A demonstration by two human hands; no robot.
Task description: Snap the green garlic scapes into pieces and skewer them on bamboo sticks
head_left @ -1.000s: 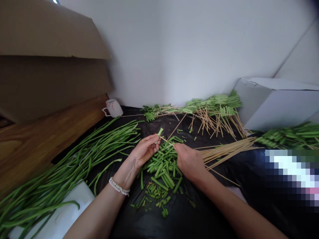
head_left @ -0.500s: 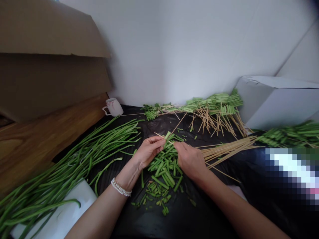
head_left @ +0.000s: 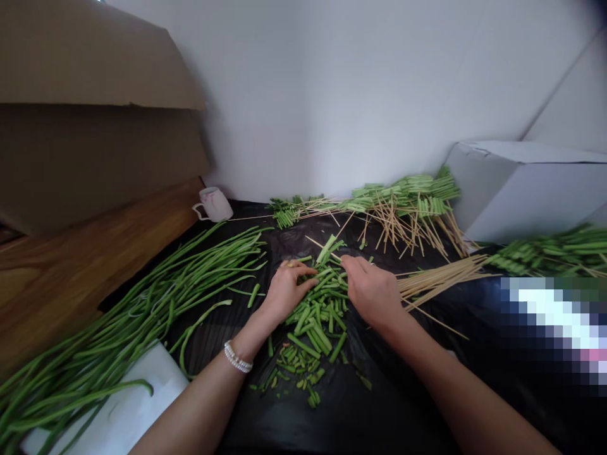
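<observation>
My right hand (head_left: 372,292) is closed round a thin wooden skewer (head_left: 315,242), whose tip points up to the left. Short green bean pieces (head_left: 326,249) sit on the skewer, left of my fingers. My left hand (head_left: 286,291) reaches into the pile of cut bean pieces (head_left: 318,332) with its thumb and fingers apart; nothing shows between them. Smaller scraps (head_left: 298,366) lie below the pile on the black plastic sheet (head_left: 303,430).
Long green beans (head_left: 190,272) spread at the left, near a white mug (head_left: 215,203) and a cardboard box (head_left: 99,139). Loose skewers (head_left: 441,281) lie right of my right hand. Filled skewers (head_left: 412,189) line the back beside a white box (head_left: 502,183).
My left hand has left the skewer and lowered to the pile, its fingers parting. My right hand has shifted slightly right with the skewer.
</observation>
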